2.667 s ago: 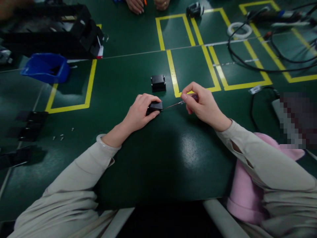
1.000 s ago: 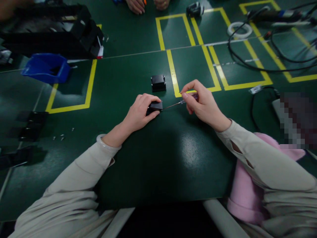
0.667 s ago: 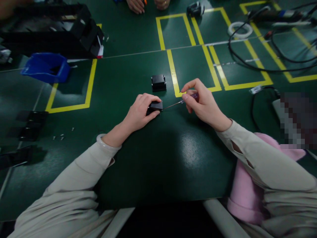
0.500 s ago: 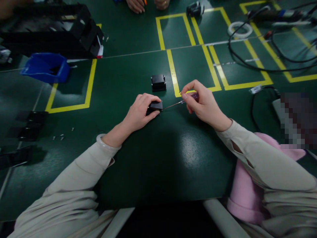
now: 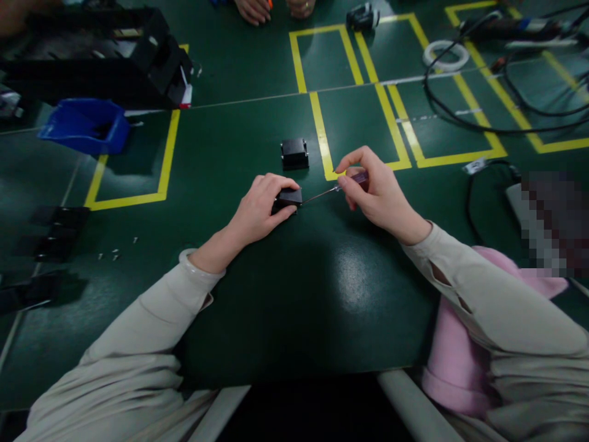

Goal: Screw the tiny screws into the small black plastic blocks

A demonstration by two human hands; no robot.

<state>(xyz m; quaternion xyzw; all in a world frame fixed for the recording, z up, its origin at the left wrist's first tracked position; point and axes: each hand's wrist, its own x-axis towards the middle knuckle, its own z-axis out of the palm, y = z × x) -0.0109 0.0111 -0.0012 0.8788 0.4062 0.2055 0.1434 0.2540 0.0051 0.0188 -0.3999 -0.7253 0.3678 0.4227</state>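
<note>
My left hand (image 5: 263,207) is closed round a small black box-shaped part (image 5: 289,197) on the green table, thumb in front and fingers behind. In my right hand (image 5: 368,187) is a screwdriver (image 5: 360,180) with a dark purple handle. Its thin metal shaft slants down to the left, and the tip meets the right side of the black part; whether it sits in a screw is too small to tell. A second black box-shaped part (image 5: 295,153) with shiny screws at its sides stands just behind my left hand.
Several small screws (image 5: 115,254) lie at the left, near more black parts (image 5: 57,236). Behind them are a blue bin (image 5: 87,126) and a large black rack (image 5: 96,58). A white tape ring (image 5: 446,56) and black cable (image 5: 488,127) lie right. Another person's hands (image 5: 254,10) rest across the table.
The right hand's fingers have shifted slightly on the screwdriver handle. My left hand and the black part have stayed in place.
</note>
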